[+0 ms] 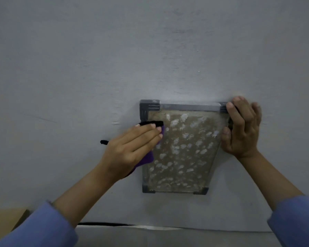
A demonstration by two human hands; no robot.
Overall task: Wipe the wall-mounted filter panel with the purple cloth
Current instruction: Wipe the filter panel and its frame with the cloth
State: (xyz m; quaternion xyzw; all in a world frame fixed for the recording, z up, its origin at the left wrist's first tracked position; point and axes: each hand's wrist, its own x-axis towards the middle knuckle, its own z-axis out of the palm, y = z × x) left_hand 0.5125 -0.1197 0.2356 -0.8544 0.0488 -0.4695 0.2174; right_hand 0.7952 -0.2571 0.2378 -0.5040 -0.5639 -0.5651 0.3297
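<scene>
Purple cloth point(146, 158) under left hand point(132, 147) | filter panel point(182, 152) | right hand point(243, 129) grips edge

- I see bare grey wall point(114, 59) above and to both sides of the filter panel point(182, 150); a hand can pass freely there.
- The panel's centre and lower face are uncovered and reachable.
- The left hand point(132, 147), flat on the purple cloth point(146, 158), blocks the panel's left edge.
- The right hand point(243, 129), gripping the frame, blocks the upper-right corner and right edge.
- Both forearms cross the space below the panel on either side; the gap between them is open.
</scene>
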